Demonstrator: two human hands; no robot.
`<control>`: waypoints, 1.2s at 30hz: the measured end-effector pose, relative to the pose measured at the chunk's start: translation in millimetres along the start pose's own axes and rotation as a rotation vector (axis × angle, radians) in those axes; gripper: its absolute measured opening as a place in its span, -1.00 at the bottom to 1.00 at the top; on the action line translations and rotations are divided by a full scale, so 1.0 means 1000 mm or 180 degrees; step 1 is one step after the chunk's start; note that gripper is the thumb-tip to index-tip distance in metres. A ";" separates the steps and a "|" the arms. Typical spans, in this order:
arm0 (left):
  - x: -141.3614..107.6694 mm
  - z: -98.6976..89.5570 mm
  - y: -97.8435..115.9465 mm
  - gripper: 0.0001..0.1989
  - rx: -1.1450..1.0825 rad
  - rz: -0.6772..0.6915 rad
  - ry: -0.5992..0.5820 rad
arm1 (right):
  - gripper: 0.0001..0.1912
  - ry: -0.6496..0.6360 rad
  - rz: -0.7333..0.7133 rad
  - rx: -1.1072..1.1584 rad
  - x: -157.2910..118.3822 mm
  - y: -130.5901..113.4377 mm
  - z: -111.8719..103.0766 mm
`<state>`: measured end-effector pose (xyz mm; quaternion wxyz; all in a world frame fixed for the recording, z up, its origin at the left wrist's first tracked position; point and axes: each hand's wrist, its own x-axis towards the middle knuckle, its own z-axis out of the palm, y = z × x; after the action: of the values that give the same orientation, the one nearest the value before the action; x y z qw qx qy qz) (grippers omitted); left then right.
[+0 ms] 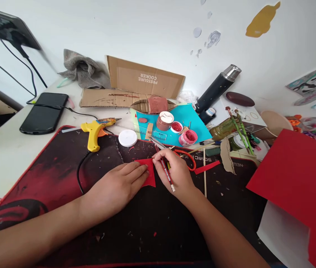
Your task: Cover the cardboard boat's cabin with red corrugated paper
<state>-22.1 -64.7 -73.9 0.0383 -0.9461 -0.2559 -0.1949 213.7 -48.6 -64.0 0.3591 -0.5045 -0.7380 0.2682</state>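
My left hand (118,184) lies flat with its fingers stretched over a small piece of red corrugated paper (149,180), pressing it against the dark mat. My right hand (174,169) is closed in a pinch at the paper's right edge. A striped pencil (166,172) is held in this hand, its eraser end towards me and its other end pointing away. Behind the right hand lie scissors with an orange handle (191,158), partly hidden by the fingers. A narrow red strip (207,167) rests to the right, near a thin wooden stick (205,182).
A yellow glue gun (93,136) and white lid (127,138) lie beyond my left hand. Paint jars (165,121) stand on a blue sheet (146,126). A phone (44,111), cardboard (143,72), black flask (215,91) and large red sheet (291,175) surround the mat.
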 end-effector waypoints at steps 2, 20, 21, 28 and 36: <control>0.000 0.000 0.002 -0.62 -0.0010 -0.0018 -0.0002 | -0.93 0.0026 0.0127 0.0133 0.001 -0.001 -0.005; 0.004 -0.008 0.033 -0.56 0.0545 -0.0277 -0.0067 | -0.84 -0.0057 0.0262 0.0726 0.015 -0.012 -0.014; 0.004 -0.008 0.035 -0.56 0.0586 -0.0283 -0.0089 | -0.84 -0.0057 0.0109 0.0579 0.016 -0.009 -0.012; 0.002 -0.009 0.037 -0.57 0.0704 -0.0289 -0.0245 | -0.82 -0.0023 -0.0318 0.0138 0.003 0.002 -0.013; 0.002 -0.010 0.037 -0.52 0.0611 -0.0289 -0.0185 | -0.83 -0.0118 -0.0049 0.0294 -0.001 0.003 -0.016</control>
<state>-5.2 -97.3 -62.9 0.1125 -0.9307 -0.3170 -0.1436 227.9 -48.2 -56.8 0.3704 -0.4767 -0.7351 0.3085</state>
